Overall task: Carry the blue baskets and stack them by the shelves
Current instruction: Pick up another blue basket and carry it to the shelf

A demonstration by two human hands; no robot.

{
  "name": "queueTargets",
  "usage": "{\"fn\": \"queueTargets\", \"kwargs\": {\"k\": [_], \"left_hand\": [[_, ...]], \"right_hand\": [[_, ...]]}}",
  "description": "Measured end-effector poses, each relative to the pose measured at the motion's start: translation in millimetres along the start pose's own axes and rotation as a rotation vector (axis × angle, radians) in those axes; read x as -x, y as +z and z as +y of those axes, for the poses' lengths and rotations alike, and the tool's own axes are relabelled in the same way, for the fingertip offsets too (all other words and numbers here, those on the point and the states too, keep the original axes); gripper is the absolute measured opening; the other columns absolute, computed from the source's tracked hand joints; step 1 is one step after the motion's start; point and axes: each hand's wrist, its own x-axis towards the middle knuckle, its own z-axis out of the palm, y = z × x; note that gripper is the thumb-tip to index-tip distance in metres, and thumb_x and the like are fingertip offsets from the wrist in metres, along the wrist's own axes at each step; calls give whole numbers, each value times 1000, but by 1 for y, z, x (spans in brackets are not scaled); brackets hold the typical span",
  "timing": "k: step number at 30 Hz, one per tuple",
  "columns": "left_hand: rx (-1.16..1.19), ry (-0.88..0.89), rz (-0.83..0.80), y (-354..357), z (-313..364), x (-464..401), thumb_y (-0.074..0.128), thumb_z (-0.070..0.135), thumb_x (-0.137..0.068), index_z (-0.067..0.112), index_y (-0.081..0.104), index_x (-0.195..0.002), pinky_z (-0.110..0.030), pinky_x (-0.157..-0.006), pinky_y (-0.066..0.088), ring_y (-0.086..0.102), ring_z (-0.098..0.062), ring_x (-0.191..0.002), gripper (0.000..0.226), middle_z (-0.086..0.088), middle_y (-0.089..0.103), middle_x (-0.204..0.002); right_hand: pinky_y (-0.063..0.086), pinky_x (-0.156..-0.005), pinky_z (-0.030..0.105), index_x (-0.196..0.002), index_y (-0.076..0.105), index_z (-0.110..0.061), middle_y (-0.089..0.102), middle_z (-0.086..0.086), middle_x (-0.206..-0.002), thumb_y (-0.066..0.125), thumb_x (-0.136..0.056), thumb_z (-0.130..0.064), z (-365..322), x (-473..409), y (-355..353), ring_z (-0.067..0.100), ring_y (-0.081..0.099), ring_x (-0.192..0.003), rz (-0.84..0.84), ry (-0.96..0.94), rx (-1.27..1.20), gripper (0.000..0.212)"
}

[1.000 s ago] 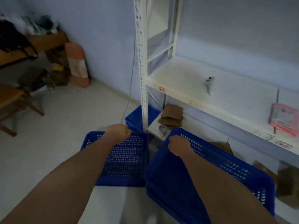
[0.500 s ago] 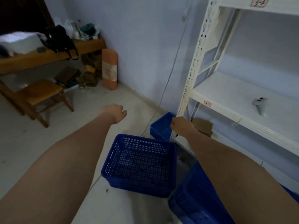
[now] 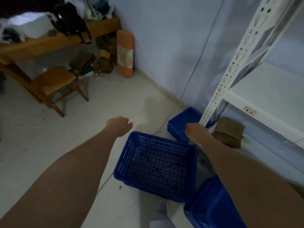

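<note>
A perforated blue basket (image 3: 156, 165) stands on the floor just left of the white shelf unit (image 3: 233, 76). A second blue basket (image 3: 212, 206) sits at the lower right, partly under my right forearm. A smaller solid blue bin (image 3: 182, 122) lies against the shelf post. My left hand (image 3: 120, 125) hovers above the floor to the left of the perforated basket, fingers curled, holding nothing. My right hand (image 3: 196, 131) is raised by the shelf post, fingers curled under and hidden, apart from the baskets.
Folded brown cardboard (image 3: 229, 131) lies on the bottom shelf. A wooden stool (image 3: 57, 84) and a cluttered wooden bench (image 3: 49, 41) stand at the left. An orange roll (image 3: 125, 53) leans in the corner. A thin cable (image 3: 195, 66) hangs along the wall.
Both hands have let go of the baskets and risen. My view has lifted and swung left, and the two baskets now rest on the floor by the shelves.
</note>
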Motion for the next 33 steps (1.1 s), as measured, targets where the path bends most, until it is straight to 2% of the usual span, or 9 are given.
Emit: {"fn": "queueTargets", "kwargs": {"k": [7, 13, 18, 21, 25, 27, 29, 31, 33], "left_hand": [[81, -33, -159, 56, 12, -66, 22, 50, -96, 11, 60, -106, -32, -70, 38, 50, -19, -79, 55, -6, 62, -102], [167, -84, -300, 111, 21, -104, 22, 50, -93, 21, 53, -87, -29, -65, 37, 50, -14, -68, 43, 6, 50, -74], [149, -107, -424, 169, 8, -129, 23, 52, -93, 24, 52, -87, -29, -67, 38, 53, -13, -72, 41, 7, 52, -76], [136, -113, -461, 203, -2, -153, 23, 50, -94, 24, 51, -87, -28, -63, 37, 50, -9, -66, 39, 10, 50, -72], [167, -126, -495, 251, -11, -191, 26, 46, -94, 22, 50, -89, -31, -70, 39, 54, -20, -79, 35, 0, 55, -90], [191, -145, -502, 281, -17, -215, 27, 45, -94, 20, 50, -90, -32, -71, 39, 54, -22, -82, 34, -3, 55, -92], [202, -162, -491, 305, -24, -227, 30, 44, -94, 18, 50, -91, -32, -70, 39, 53, -23, -82, 33, -4, 56, -93], [197, -184, -502, 341, -32, -240, 32, 42, -93, 16, 51, -93, -33, -70, 40, 54, -24, -82, 32, -8, 59, -97], [184, -195, -510, 381, -39, -251, 36, 41, -93, 12, 53, -100, -34, -72, 42, 56, -28, -87, 34, -12, 61, -106]], "right_hand": [[46, -82, 39, -62, 35, -22, 41, -1, -69, 39, -95, -21, 32, -60, 55, 25, 54, -80, -249, 79, -60, 33], [45, -82, 40, -60, 33, -23, 38, 0, -66, 42, -91, -23, 63, -86, 108, 25, 48, -79, -379, 202, -78, 32], [41, -72, 33, -60, 33, -21, 38, 0, -65, 41, -93, -21, 85, -107, 162, 13, 36, -57, -430, 324, -188, 34], [37, -62, 28, -58, 34, -17, 39, 0, -65, 39, -95, -14, 93, -117, 196, 11, 35, -56, -479, 365, -297, 38], [38, -65, 32, -64, 43, -18, 39, 0, -66, 41, -93, -18, 100, -146, 242, 11, 33, -56, -449, 458, -285, 29], [35, -60, 26, -85, 60, -7, 45, 3, -70, 40, -94, -14, 104, -166, 271, 12, 39, -60, -438, 484, -302, 23], [36, -68, 23, -95, 62, -9, 60, 6, -94, 38, -95, -5, 112, -176, 289, 16, 56, -83, -401, 535, -324, 25], [38, -78, 26, -70, 46, -17, 62, 8, -110, 38, -94, -1, 123, -187, 319, 20, 59, -103, -439, 548, -282, 30], [41, -82, 31, -63, 30, -18, 55, 10, -96, 42, -93, -3, 138, -200, 353, 25, 56, -108, -469, 599, -235, 35]]}}
